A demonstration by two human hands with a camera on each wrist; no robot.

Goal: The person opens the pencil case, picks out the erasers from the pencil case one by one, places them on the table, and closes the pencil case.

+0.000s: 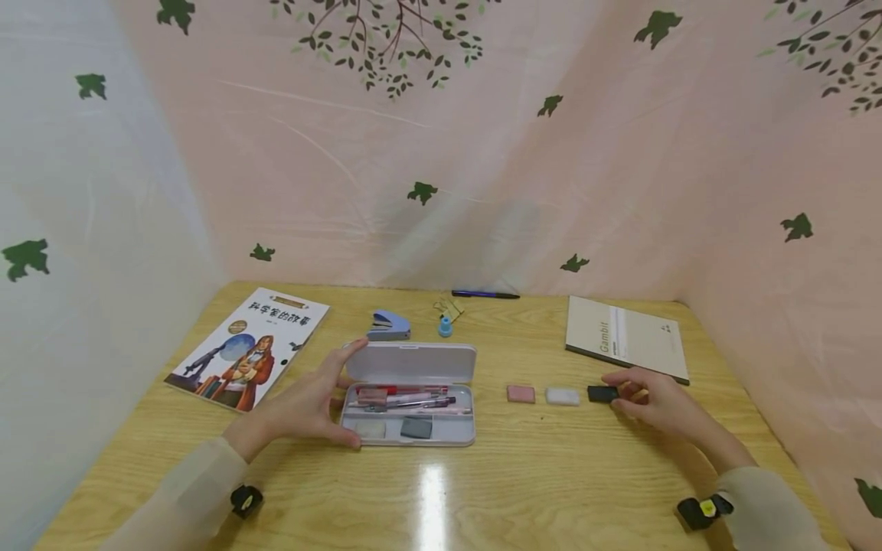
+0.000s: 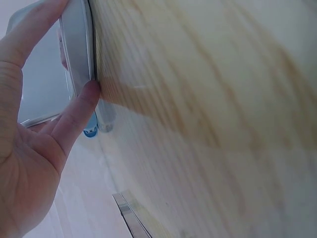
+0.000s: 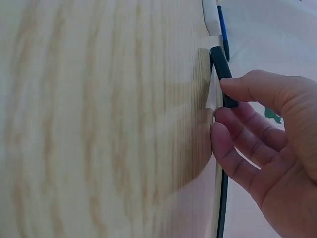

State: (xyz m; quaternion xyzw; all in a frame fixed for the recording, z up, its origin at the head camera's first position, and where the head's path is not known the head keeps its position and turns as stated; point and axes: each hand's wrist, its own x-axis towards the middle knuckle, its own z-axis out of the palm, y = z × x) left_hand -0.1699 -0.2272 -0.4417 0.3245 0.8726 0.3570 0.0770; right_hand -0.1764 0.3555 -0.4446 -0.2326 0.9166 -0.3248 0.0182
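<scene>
My left hand [image 1: 306,402] grips the left end of a white pencil case [image 1: 474,417], its thumb at the front edge and a finger up on the raised lid [image 1: 413,363]. Pens [image 1: 413,399] lie in the rear compartment; a whitish eraser [image 1: 370,429] and a grey eraser [image 1: 416,428] lie in the front one. On the right, my right hand [image 1: 654,398] pinches a black eraser [image 3: 221,69] at its right end. That eraser is slightly tilted in the right wrist view. Left of it, a white eraser [image 1: 563,396] and a pink eraser [image 1: 521,394] lie in a row.
Behind the case are a blue stapler [image 1: 389,325], a small blue object [image 1: 445,327], gold binder clips [image 1: 451,308] and a blue-black pen [image 1: 485,295]. A picture-covered book [image 1: 251,348] lies at left, a beige notebook [image 1: 627,337] at right. Fabric walls [image 1: 441,229] border the table.
</scene>
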